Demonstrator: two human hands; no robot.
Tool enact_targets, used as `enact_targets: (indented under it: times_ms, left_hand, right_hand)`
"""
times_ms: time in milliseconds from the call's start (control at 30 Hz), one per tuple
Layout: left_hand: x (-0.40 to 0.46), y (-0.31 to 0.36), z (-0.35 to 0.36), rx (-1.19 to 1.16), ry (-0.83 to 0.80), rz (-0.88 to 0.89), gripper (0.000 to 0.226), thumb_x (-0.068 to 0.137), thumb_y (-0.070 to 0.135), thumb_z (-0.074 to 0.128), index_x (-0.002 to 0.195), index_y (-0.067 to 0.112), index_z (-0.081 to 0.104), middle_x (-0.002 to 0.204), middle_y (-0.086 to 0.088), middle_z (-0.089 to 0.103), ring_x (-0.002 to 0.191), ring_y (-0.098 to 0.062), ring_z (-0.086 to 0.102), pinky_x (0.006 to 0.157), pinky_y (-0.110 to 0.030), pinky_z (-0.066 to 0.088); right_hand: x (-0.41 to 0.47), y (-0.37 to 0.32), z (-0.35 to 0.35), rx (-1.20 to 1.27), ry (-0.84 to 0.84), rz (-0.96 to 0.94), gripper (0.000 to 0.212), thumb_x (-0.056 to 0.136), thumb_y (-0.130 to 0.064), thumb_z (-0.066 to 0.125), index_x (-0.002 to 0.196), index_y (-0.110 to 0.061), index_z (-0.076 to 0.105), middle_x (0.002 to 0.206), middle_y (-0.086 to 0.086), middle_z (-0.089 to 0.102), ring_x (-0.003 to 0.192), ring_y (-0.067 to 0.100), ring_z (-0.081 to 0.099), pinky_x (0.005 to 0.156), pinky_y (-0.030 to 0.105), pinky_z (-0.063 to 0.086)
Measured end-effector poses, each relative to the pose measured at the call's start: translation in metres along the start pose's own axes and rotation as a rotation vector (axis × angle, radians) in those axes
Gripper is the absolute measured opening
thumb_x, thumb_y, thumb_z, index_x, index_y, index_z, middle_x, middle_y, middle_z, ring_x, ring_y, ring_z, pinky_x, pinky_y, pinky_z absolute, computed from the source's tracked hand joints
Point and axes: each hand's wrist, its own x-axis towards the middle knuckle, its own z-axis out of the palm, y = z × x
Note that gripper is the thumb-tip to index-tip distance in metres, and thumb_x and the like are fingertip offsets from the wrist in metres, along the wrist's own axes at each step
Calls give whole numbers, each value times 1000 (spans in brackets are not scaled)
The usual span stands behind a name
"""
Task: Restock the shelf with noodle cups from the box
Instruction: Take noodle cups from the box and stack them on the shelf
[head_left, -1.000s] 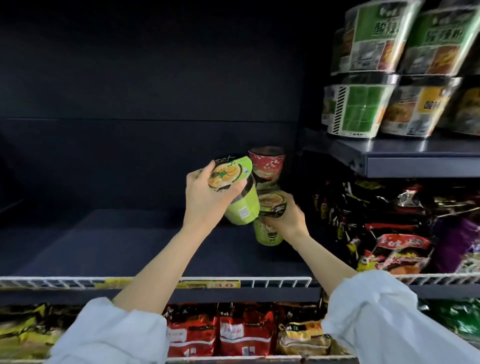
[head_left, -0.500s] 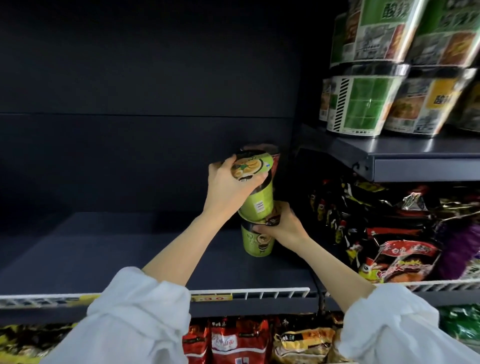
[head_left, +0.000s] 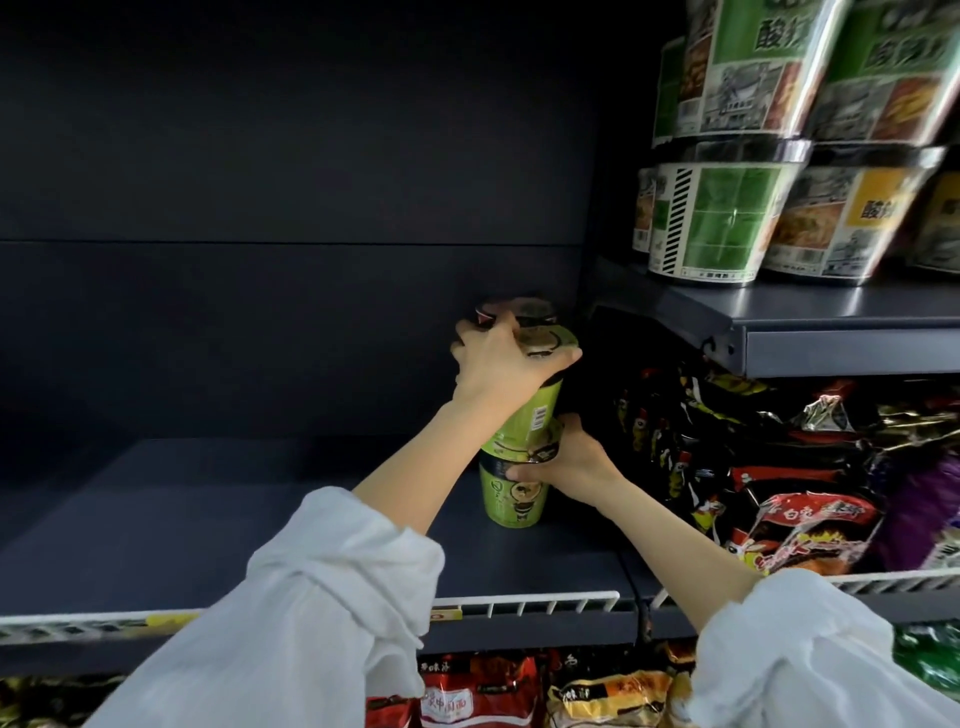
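**Stacking in hand, shelf mostly unfilled**

Since the frame a second ago, your left hand has carried its green cup from a tilted position in the air to sit upright on top of the lower green cup, which stood alone then. Your right hand has stayed on that lower cup throughout.

Grip: your left hand is curled over the lid and upper rim of the top cup and holds it. Your right hand wraps the rim of the lower cup from the right and steadies it. Neither hand has let go.

Position: both green cups stand on the dark shelf, toward its right end and well back from the wire front rail. A further cup with a dark lid shows behind your left hand; whether it too is stacked cannot be told, as your hand covers it.

Progress, as a judgement: early. Only this small cluster is placed; the long run of shelf to the left carries nothing visible. The box is not in view, so remaining stock is unknown. Release of the top cup is outstanding.
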Motion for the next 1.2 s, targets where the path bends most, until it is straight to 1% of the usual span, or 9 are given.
enact_targets:
  times_ms: [133, 267, 400, 500, 667, 800, 900, 1000, 1200]
  left_hand:
    - [-5, 4, -3, -6, -27, -30, 90, 68, 70, 63, 140, 22, 38, 145, -21, 19, 132, -45, 26, 104, -50, 37]
    - [-23, 0, -10, -174, 30, 28, 69, 81, 56, 60, 138, 26, 36, 146, -14, 13, 130, -40, 33, 106, -45, 38]
    - [-55, -6, -22, -191, 155, 96, 49, 87, 37, 59, 129, 20, 39, 138, -12, 29, 122, -28, 42, 99, -38, 43]
    - [-88, -9, -33, -50, 143, 132, 24, 87, 34, 58, 106, 19, 52, 118, -3, 48, 109, -21, 50, 84, -34, 46]
    - [-160, -4, -49, -43, -14, 209, 5, 88, 29, 58, 88, 24, 59, 94, 6, 64, 88, -16, 61, 82, -40, 52]
    - [-238, 9, -42, -47, -17, 232, 7, 90, 29, 56, 88, 24, 60, 85, 7, 63, 79, -18, 60, 72, -34, 50]
    - [-290, 24, -17, -95, -94, 233, 7, 91, 24, 55, 88, 20, 60, 77, 7, 61, 77, -19, 60, 68, -31, 47]
    - [-335, 51, 13, -132, -235, 250, 10, 91, 24, 55, 92, 17, 62, 83, -1, 66, 80, -21, 62, 72, -36, 52]
    - [-395, 114, 72, -102, -427, 312, 11, 90, 26, 55, 91, 20, 64, 89, -1, 67, 85, -23, 62, 77, -40, 54]
  right_hand:
    - [-3, -5, -3, -5, -33, 10, 102, 60, -32, 87, 138, -6, 27, 137, 12, 47, 127, 27, 45, 103, 41, 42]
    - [-20, -13, -12, 2, 28, -30, 105, 64, -25, 85, 145, -6, 22, 142, 15, 37, 131, 28, 38, 107, 37, 36]
    - [-53, -19, -24, 14, 94, -106, 65, 80, -18, 73, 136, -8, 41, 131, 13, 52, 121, 27, 50, 97, 31, 42]
    - [-93, -27, -32, -3, 185, -215, 27, 89, -11, 60, 116, -7, 61, 114, 8, 65, 105, 20, 61, 81, 18, 43]
    - [-176, -31, -49, -41, 297, -270, 22, 93, -11, 53, 110, -12, 65, 105, 2, 68, 94, 12, 61, 81, 18, 46]
    - [-255, -17, -68, -85, 330, -213, 26, 94, -12, 52, 118, -11, 62, 116, 2, 64, 109, 15, 59, 82, 15, 39]
    - [-315, 5, -84, -108, 300, -115, 27, 95, -12, 53, 120, -9, 61, 119, 5, 63, 110, 18, 58, 86, 20, 42]
    - [-364, 34, -104, -140, 281, 30, 25, 94, -14, 54, 117, -9, 62, 114, 8, 65, 106, 22, 60, 90, 29, 48]
    - [-437, 98, -161, -273, 270, 213, 26, 91, -16, 55, 114, -9, 64, 111, 7, 65, 102, 22, 60, 76, 23, 42]
